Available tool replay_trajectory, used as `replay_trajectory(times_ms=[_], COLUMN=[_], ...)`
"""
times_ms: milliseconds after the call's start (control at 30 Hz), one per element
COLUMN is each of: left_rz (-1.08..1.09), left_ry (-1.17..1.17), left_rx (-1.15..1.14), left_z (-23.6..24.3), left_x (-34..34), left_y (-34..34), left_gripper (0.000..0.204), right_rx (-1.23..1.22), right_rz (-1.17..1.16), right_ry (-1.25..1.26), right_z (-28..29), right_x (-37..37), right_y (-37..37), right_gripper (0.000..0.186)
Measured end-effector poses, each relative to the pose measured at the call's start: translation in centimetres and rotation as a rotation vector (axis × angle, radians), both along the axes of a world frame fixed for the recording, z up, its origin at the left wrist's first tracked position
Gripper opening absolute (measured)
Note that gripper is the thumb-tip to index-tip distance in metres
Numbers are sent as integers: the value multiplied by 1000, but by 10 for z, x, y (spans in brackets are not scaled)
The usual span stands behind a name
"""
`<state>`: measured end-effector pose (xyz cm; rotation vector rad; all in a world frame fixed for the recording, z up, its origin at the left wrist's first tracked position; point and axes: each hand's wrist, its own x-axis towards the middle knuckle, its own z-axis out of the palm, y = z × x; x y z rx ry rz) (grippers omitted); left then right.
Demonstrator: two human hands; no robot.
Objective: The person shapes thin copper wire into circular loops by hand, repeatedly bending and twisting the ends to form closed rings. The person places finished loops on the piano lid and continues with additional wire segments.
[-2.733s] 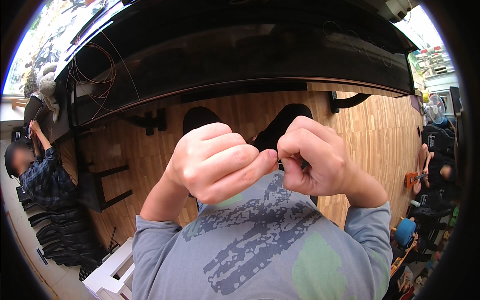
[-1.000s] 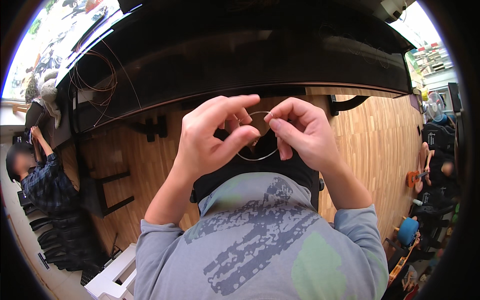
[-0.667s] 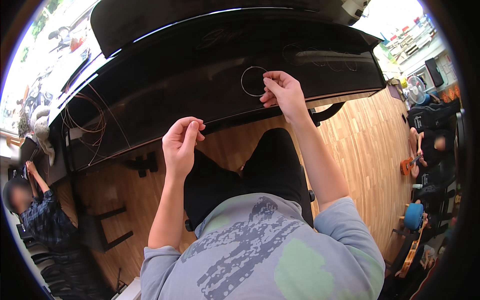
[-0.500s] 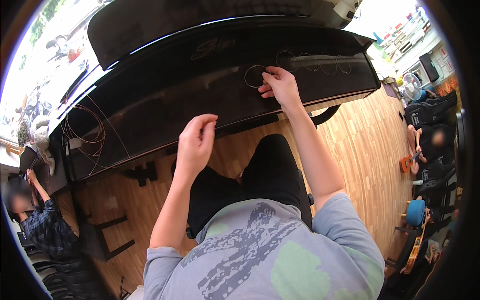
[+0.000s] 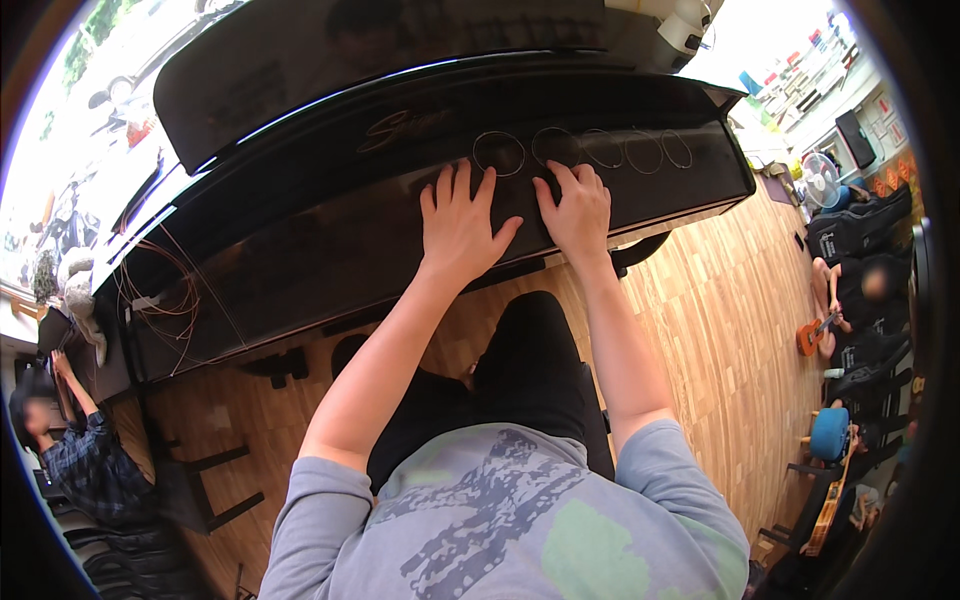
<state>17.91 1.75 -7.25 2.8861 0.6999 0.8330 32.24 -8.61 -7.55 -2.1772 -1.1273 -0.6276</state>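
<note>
My left hand (image 5: 463, 222) lies flat and spread on the black piano (image 5: 330, 235), its fingertips close below a thin wire coil (image 5: 524, 155). My right hand (image 5: 580, 212) rests palm down beside it, thumb apart and fingers slightly bent, with nothing seen in its grip. Its fingertips are at the lower edge of a second wire coil (image 5: 556, 127); whether they touch the wire cannot be made out. Further right, several more coils (image 5: 661, 150) lie in a row with these two.
Loose copper-coloured wires (image 5: 190, 300) sprawl at the piano's left end. A white device (image 5: 683, 28) stands at the back right. A person in a checked shirt (image 5: 100, 460) sits at left; at right, another person holds a ukulele (image 5: 808, 338). A blue stool (image 5: 829, 434) stands nearby.
The coil my right hand held now lies on the piano, leftmost in the row. My left hand has moved forward and right onto the surface, its fingers spread. My right hand has opened.
</note>
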Motion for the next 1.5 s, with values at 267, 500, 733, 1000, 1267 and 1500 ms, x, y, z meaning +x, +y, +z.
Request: replay_trajectory(times_ms=[267, 500, 733, 1000, 1267, 1500], left_rz=[-55, -98, -130, -152, -402, -354], left_ry=[-22, -12, -26, -80, -423, -662], left_rx=[-21, -66, -52, -57, -123, -388], left_z=[2, 6, 6, 5, 1, -11], left_x=[8, 12, 12, 5, -8, -98], left_y=[3, 2, 2, 2, 0, -21], left_gripper=[60, 53, 51, 52, 13, 11], right_rx=[149, 136, 132, 127, 363, 365], right_rz=[-10, -31, -81, -76, 119, 238], right_ry=[33, 85, 70, 43, 130, 110], right_z=[-12, -10, -13, -14, -28, -34], right_x=[3, 5, 5, 1, 3, 3], right_y=[1, 1, 1, 4, -12, -9], right_gripper=[15, 21, 27, 29, 7, 12])
